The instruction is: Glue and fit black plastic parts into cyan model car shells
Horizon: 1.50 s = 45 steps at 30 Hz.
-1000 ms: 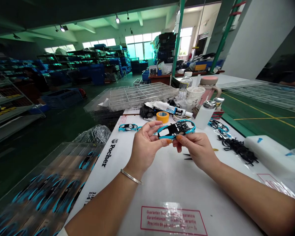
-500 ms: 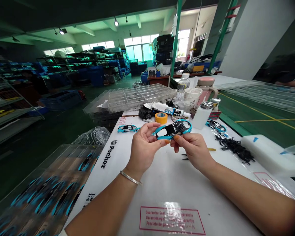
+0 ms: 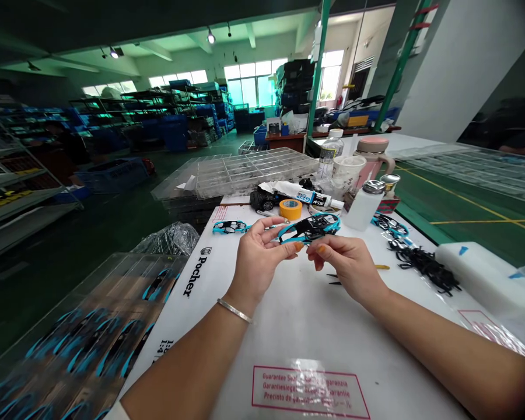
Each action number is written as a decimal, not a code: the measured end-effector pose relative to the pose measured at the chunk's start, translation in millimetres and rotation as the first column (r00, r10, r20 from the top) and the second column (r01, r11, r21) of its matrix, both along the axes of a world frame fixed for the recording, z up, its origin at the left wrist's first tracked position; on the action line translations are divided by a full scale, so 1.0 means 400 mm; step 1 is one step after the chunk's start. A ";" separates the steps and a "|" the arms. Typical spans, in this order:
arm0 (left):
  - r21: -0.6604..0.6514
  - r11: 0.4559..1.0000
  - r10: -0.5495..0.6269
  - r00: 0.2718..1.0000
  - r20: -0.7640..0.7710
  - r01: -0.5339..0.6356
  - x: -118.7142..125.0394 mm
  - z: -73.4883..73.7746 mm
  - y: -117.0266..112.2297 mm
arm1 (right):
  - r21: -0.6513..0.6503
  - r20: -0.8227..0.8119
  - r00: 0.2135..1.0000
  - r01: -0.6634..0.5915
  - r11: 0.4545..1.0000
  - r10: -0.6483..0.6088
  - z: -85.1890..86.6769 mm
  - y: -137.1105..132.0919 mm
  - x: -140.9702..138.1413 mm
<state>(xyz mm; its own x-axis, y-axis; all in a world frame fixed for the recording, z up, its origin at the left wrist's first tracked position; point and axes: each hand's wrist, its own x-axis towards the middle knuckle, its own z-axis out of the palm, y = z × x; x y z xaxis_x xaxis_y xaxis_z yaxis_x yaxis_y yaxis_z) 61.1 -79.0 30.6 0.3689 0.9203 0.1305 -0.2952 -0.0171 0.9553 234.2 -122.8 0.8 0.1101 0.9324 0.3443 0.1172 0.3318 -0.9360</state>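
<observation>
My left hand (image 3: 258,259) holds a small blue-and-black model car body piece (image 3: 310,228) by its left end, with the fingers curled under it. My right hand (image 3: 347,262) is pinched at the piece's lower edge, thumb and forefinger close together. A matching blue-edged piece (image 3: 230,227) lies on the white work mat (image 3: 289,326) to the left of my hands. A pair of black tweezers (image 3: 336,279) lies under my right hand. A yellow tape roll (image 3: 290,209) stands just beyond my hands.
Beyond the hands lie a glue tube (image 3: 308,195), a black wheeled chassis (image 3: 265,200) and a white squeeze bottle (image 3: 359,213). Black parts (image 3: 426,265) and a white foam block (image 3: 481,277) lie right. Transparent boxes (image 3: 91,344) stand lower left; a transparent compartment tray (image 3: 254,172) stands behind.
The car piece has tilted a little in my left hand, and my right fingertips now sit lower on its edge. The view has shifted slightly.
</observation>
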 end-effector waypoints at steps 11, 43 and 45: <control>-0.086 0.996 0.003 0.999 -0.040 -0.007 -0.014 0.019 -0.003 | 0.060 -0.001 0.996 0.084 0.995 -0.084 0.002 -0.008 0.035; 0.194 0.981 0.007 0.999 -0.051 0.003 0.003 -0.015 0.000 | 0.140 0.027 0.992 0.118 0.983 -0.123 0.015 -0.020 0.009; 0.172 0.984 -0.038 0.999 0.000 0.037 0.008 -0.020 0.001 | 0.135 0.013 0.994 0.107 0.985 -0.110 0.014 -0.023 0.000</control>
<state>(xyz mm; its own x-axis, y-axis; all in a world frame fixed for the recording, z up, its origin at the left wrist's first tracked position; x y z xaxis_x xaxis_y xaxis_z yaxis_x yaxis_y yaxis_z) 64.2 -78.7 22.4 0.4018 0.8697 0.2865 -0.3019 -0.1695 0.9382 234.1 -131.9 6.4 0.1999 0.8605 0.4686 0.1774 0.4385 -0.8810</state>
